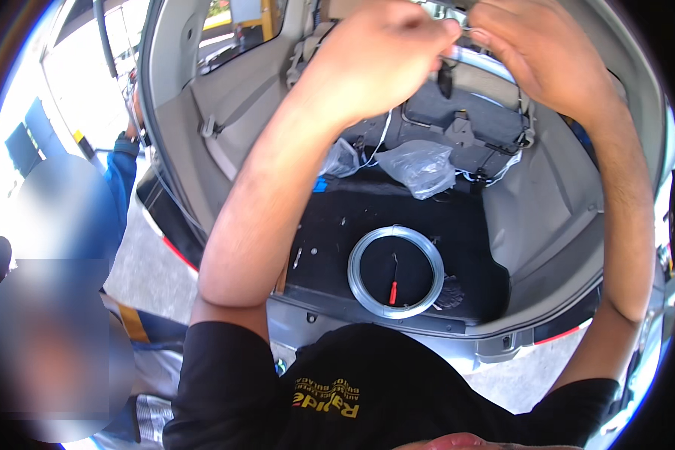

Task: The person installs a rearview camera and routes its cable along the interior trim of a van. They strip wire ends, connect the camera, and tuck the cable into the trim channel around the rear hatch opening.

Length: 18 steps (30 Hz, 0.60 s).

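Note:
Both my arms are raised in front of the open rear of a vehicle. My left hand [390, 56] is closed in a pinch at the top of the view. Close by on the right, my right hand [536, 56] is also closed, thumb against fingers. A thin pale bit shows between the fingertips, too small to name. Just below my left fingertips hangs a small dark piece [445, 81]. Farther down, a coil of silvery wire [358, 281] lies flat on the black cargo floor. Inside its ring lies a screwdriver [393, 291] with a red handle and thin shaft.
Clear plastic bags [420, 169] and white cables [386, 131] lie by the dark seat back [465, 120]. Grey trim panels [540, 202] wall both sides. A dark glove-like cloth [450, 292] sits beside the coil. Another person's blue sleeve [120, 176] is at left, outside the vehicle.

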Available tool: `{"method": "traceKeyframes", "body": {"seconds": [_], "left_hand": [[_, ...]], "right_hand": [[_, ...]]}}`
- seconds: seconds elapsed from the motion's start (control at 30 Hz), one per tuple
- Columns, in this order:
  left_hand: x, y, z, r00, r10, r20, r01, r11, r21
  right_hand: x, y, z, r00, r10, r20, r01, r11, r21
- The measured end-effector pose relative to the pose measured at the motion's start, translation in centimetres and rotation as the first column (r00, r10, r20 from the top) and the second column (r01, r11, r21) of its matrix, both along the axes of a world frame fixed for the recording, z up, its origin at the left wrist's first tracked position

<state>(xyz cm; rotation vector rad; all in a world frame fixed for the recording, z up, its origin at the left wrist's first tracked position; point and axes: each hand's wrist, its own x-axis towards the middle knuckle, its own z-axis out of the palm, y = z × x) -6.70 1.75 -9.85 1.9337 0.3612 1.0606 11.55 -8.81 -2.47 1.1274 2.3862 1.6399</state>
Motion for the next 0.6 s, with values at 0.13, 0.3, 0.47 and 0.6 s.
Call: {"method": "traceKeyframes", "body": {"seconds": [0.13,0.3,0.47,0.6], "left_hand": [[-2.1,-0.7,-0.9,0.91,0.183,0.373,-0.395,0.658,0.641],[-0.6,0.9,0.4,0.775,0.158,0.612,-0.614,-0.036,0.788],[0.9,0.5,1.6,0.723,0.064,0.688,-0.646,-0.29,0.706],[-2.1,0.6,0.7,0.819,0.138,0.557,-0.502,-0.296,0.813]], "right_hand": [[0.0,0.9,0.0,0.989,0.137,-0.05,-0.139,0.989,-0.048],[-0.8,-0.3,0.9,0.986,0.157,-0.062,-0.158,0.987,-0.007],[-0.5,-1.4,1.1,0.965,0.238,-0.106,-0.24,0.971,-0.01],[-1.6,-2.5,1.1,0.99,0.086,-0.115,-0.095,0.993,-0.074]]}}
